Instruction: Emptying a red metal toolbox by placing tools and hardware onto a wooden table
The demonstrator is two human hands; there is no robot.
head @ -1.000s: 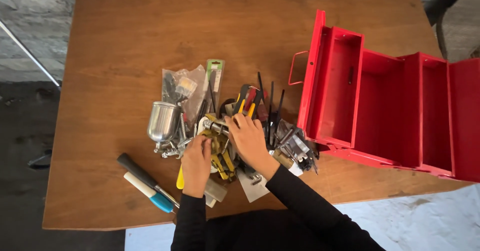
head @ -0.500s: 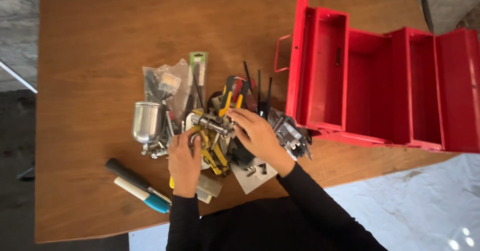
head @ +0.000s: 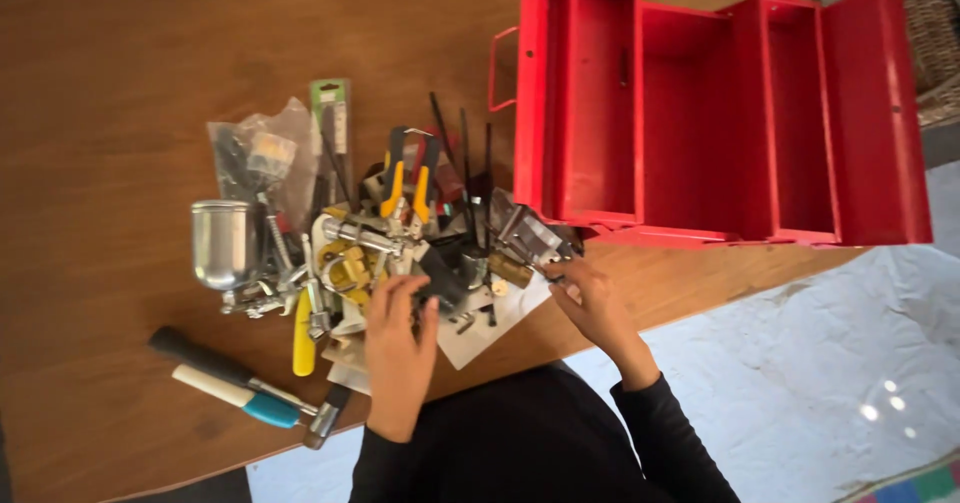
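A heap of hand tools [head: 390, 233] lies on the brown wooden table [head: 120, 83]. My left hand [head: 398, 348] rests on the heap's near side, fingers apart, touching a black part and a white card [head: 492, 321]. My right hand [head: 592, 305] is at the heap's right edge. Its fingertips are bent against a cluster of small metal parts [head: 530, 241]; whether they grip one is unclear. An open red metal toolbox [head: 700, 113] with unfolded trays stands just right of the heap.
A silver spray-gun cup [head: 222, 243], a clear plastic bag [head: 255, 153], a green-carded pack [head: 330, 113] and yellow-handled pliers [head: 405, 188] are in the heap. A black-handled tool [head: 205, 355] and a white-and-blue-handled one [head: 235, 393] lie near the table's front edge. A white sheet [head: 850, 363] covers the floor.
My right hand has left the middle of the heap and moved to its right edge. My left hand slid toward the near side. The view has shifted, so everything sits further left and higher.
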